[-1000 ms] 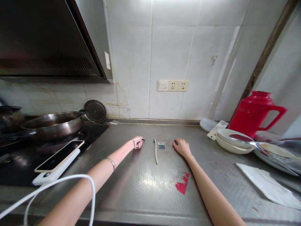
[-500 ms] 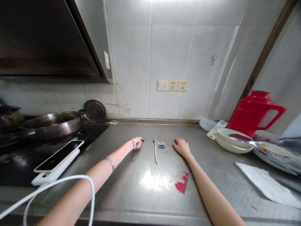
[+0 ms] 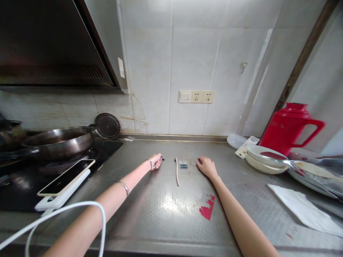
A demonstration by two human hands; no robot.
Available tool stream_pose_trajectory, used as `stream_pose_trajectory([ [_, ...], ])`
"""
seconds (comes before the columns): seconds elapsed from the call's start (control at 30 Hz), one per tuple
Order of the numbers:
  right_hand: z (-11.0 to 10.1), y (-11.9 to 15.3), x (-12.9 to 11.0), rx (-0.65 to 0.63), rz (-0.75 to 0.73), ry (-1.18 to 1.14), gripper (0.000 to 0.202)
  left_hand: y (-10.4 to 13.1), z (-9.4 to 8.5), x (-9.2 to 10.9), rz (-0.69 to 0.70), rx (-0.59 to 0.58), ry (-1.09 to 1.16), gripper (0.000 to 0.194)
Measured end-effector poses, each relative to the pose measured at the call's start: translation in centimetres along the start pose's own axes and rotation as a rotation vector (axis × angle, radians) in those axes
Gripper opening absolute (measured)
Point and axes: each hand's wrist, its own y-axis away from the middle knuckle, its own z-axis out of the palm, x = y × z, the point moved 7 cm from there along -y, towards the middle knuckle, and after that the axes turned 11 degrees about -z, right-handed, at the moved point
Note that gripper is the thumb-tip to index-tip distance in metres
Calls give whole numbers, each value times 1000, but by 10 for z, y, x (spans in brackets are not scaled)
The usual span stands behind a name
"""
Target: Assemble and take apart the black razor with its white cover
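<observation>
My left hand is closed around a small dark object, its tip poking out past the fingers; the kind is too small to make out. Palm down on the steel counter lies my right hand, fingers loosely extended, with nothing seen in it. Between the two hands are a thin pale stick-like strip with a dark tip at its far end, and a small clear packet with blue-green parts. Closer to me, left of my right forearm, is a torn red scrap.
A wide pan stands on the black stove at left. By it, a phone lies on a white power bank with a white cable. At right are a red thermos jug, stacked bowls and a white napkin.
Slightly more of the dark object shows at my left fingertips, and that hand has turned a little. My right hand and the things on the counter stay put.
</observation>
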Motion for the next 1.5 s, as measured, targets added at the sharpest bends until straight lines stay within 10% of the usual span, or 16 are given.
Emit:
stream_pose_trajectory([
  [0.5, 2, -1, 1, -3, 6, 13, 33, 28, 28, 13, 504, 9, 227, 26],
  [0.93, -7, 2, -5, 13, -15, 27, 35, 35, 58, -7, 497, -146, 235, 33],
  [1.13, -32, -1, -46, -26, -47, 18, 32, 36, 57, -6, 526, -196, 278, 34],
  [1.5, -6, 24, -134, -329, -189, -4, 43, 41, 55, -3, 583, -163, 277, 34],
])
